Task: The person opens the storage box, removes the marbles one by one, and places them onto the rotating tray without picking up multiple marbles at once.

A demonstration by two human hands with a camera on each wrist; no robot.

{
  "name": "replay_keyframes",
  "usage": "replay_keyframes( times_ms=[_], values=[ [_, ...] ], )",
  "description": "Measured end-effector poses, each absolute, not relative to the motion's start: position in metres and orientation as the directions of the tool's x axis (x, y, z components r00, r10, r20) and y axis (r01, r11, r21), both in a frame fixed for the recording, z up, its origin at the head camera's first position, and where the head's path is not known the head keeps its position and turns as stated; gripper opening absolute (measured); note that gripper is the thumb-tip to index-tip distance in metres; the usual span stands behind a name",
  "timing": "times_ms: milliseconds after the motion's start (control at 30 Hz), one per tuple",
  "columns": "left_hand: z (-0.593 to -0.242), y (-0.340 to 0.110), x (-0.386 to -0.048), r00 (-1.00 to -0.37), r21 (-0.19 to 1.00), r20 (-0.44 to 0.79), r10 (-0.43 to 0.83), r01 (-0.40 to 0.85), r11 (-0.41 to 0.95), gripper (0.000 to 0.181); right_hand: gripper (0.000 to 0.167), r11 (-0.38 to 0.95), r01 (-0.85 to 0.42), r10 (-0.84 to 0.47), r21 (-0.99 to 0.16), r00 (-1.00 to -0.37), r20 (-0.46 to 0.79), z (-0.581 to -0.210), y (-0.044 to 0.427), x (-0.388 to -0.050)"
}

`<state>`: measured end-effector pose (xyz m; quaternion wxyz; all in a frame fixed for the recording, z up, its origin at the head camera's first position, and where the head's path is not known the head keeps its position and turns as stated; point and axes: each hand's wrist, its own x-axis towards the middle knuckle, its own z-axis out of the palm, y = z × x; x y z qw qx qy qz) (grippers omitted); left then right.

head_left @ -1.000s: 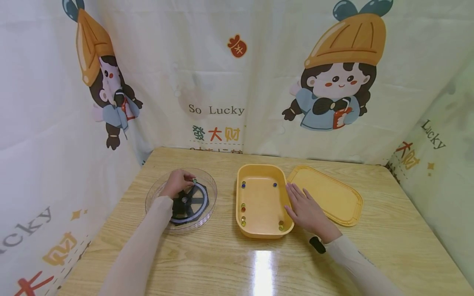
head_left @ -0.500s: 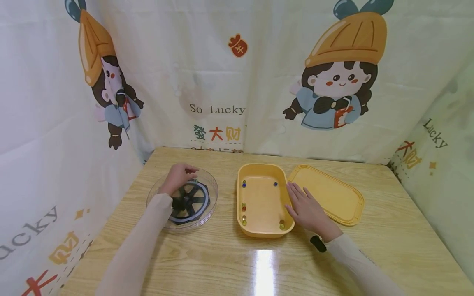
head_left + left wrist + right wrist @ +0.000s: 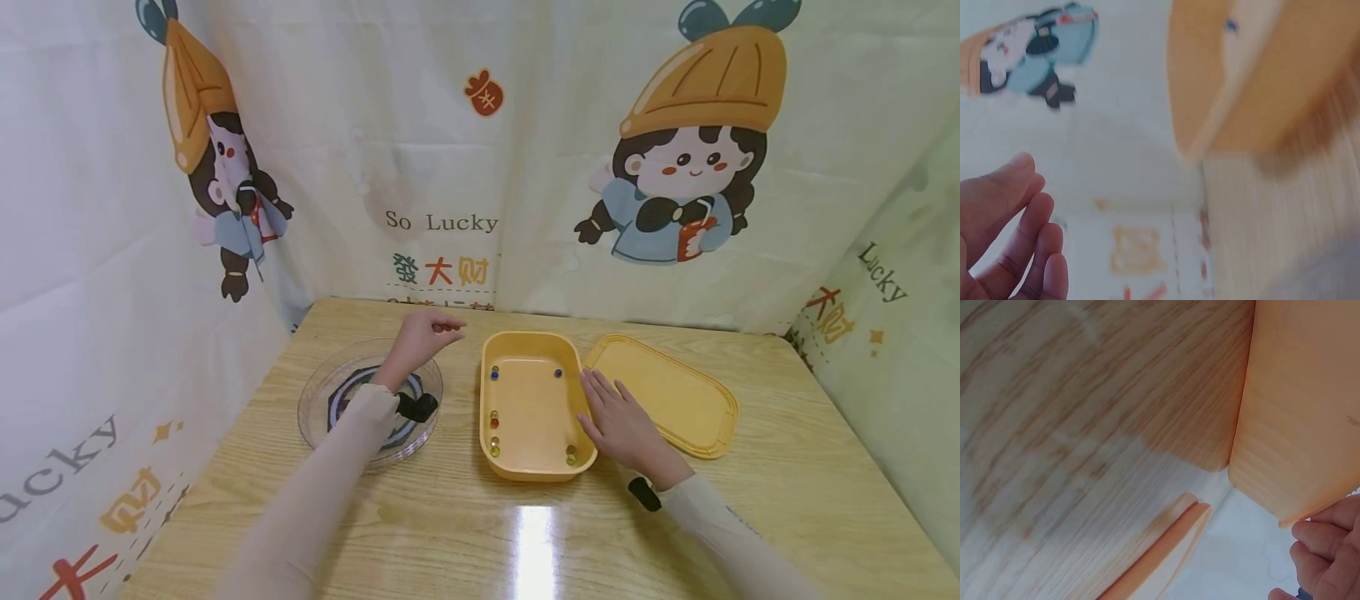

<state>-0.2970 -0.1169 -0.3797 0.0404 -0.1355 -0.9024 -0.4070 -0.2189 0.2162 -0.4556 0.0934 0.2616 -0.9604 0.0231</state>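
In the head view my left hand (image 3: 422,340) is above the table between the clear round dish (image 3: 306,429) and the yellow box (image 3: 528,475). In the left wrist view that hand (image 3: 1007,237) has loosely bent fingers, thumb close to the index finger, with nothing visible between them. My left forearm partly hides the dark frame with a pale ring (image 3: 335,400) in the dish. My right hand (image 3: 622,425) lies with straight fingers along the box's right rim; the right wrist view shows its fingertips at the box edge. Blue marbles (image 3: 558,373), yellowish ones (image 3: 495,451) and a red one (image 3: 494,423) lie in the box.
A yellow lid (image 3: 667,387) lies on the table right of the box, close to its rim. Printed curtains (image 3: 330,167) hang behind the wooden table (image 3: 450,533) and at both sides.
My left hand has risen out of the dish area and moved right, toward the box. The green marble at its fingertips earlier is no longer visible there. My right hand has stayed put.
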Motion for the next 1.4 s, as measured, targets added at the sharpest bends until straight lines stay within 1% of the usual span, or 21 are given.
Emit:
replay_keyframes(
  times_ms=[200,500,667,900,1233,1400],
  values=[
    [-0.38,-0.074,-0.301,-0.928,0.734,0.256,0.27,0.369,0.571,0.023,0.061,0.863,-0.505,-0.494,-0.006,-0.848,0.192,-0.456,0.216,-0.219],
    [-0.391,-0.024,-0.309,-0.937,0.797,0.208,0.28,0.328,0.507,0.022,0.061,0.861,-0.508,-0.498,0.0,-0.844,0.198,-0.456,0.215,-0.22],
    [-0.402,-0.003,-0.316,-0.93,0.795,0.219,0.296,0.346,0.498,0.022,0.061,0.864,-0.503,-0.492,-0.006,-0.847,0.201,-0.456,0.215,-0.22],
    [-0.42,0.015,-0.324,-0.93,0.768,0.196,0.312,0.343,0.541,0.019,0.061,0.865,-0.502,-0.492,-0.003,-0.849,0.194,-0.455,0.215,-0.219],
    [-0.444,0.029,-0.332,-0.917,0.742,0.141,0.374,0.348,0.573,0.018,0.06,0.864,-0.504,-0.495,0.009,-0.845,0.205,-0.455,0.216,-0.218],
    [-0.448,0.036,-0.335,-0.906,0.722,0.122,0.406,0.362,0.59,0.02,0.061,0.863,-0.505,-0.494,0.005,-0.843,0.212,-0.457,0.215,-0.22]
  ],
)
